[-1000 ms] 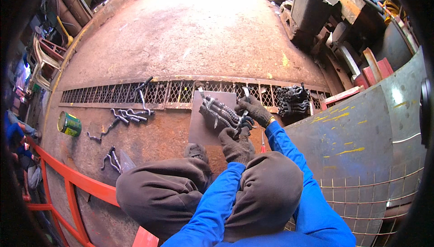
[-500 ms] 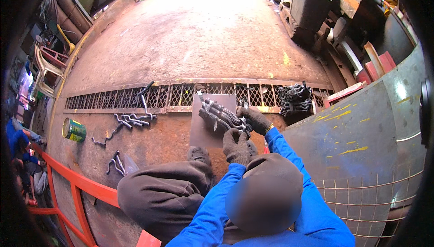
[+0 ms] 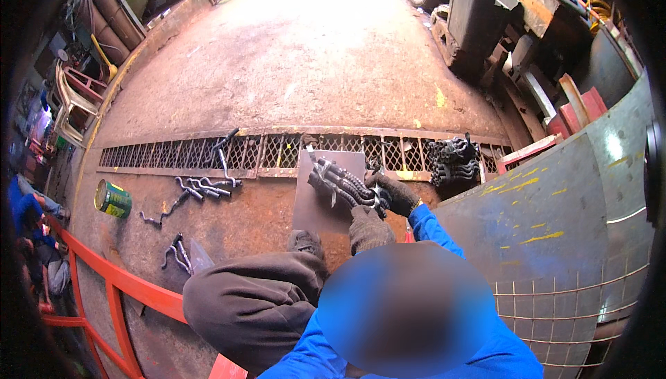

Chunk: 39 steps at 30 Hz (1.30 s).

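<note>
A bundle of dark, bent metal rods (image 3: 338, 182) lies slantwise on a flat brown-grey plate (image 3: 313, 209), with a pale strip wrapped across it. My right hand (image 3: 397, 194), in a dark knit glove, is closed at the bundle's right end. Just nearer to me, my left hand (image 3: 370, 230), gloved too, has its fingers bent against the bundle's lower right end. Its fingertips are partly hidden. A large blurred shape covers most of my forearms.
A floor grating (image 3: 298, 150) runs behind the plate. Loose bent rods (image 3: 201, 187) lie left, near a green can (image 3: 113, 199). Another dark rod bundle (image 3: 452, 160) sits on the grating's right. Red railing (image 3: 149, 287) stands at near left, large metal sheets (image 3: 534, 205) at right.
The blurred shape covers more of my arms. My left hand has shifted slightly, its fingers lower against the bundle's end. The right hand stays at the bundle's right end.
</note>
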Motion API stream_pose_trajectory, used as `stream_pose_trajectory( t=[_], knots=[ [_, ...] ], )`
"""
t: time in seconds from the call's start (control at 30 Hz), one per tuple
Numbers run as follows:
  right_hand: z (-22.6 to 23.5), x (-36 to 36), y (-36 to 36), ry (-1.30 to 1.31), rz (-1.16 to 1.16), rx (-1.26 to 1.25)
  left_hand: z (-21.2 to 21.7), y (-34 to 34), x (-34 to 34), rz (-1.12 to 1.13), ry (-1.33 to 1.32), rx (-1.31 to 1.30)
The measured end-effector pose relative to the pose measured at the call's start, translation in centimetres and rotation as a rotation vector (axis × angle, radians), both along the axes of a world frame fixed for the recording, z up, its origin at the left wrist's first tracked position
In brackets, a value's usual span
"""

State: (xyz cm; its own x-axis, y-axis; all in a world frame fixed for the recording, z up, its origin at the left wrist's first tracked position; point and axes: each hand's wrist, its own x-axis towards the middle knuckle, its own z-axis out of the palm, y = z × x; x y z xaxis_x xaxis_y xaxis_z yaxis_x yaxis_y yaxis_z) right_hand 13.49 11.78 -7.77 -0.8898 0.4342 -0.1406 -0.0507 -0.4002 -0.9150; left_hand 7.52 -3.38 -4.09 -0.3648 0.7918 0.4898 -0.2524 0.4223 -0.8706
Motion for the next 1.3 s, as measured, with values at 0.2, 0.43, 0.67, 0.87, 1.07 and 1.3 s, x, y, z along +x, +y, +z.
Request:
stream_pose_trajectory(
  t=[0.2,0.43,0.67,0.87,1.07,1.3],
  knots=[
    [-0.8,1.4,1.5,-0.037,0.033,0.378,1.7,0.4,0.8,-0.002,1.632,-1.125],
    [0.6,1.0,0.7,-0.048,-0.054,-0.039,4.5,0.2,1.3,0.197,2.728,-2.045],
    [-0.4,0.2,1.0,-0.098,0.001,0.082,3.8,-0.2,0.1,0.292,2.963,-2.026],
    [-1.7,1.5,2.1,-0.209,-0.115,0.620,6.4,0.0,-0.6,0.444,3.142,-1.857],
    [4.6,0.2,1.5,-0.129,-0.261,0.399,5.8,1.1,-3.8,0.410,3.566,-1.389],
    [9.1,0.0,0.3,-0.117,-0.279,0.303,5.2,2.9,-4.9,0.208,3.692,-0.918]
  ],
)
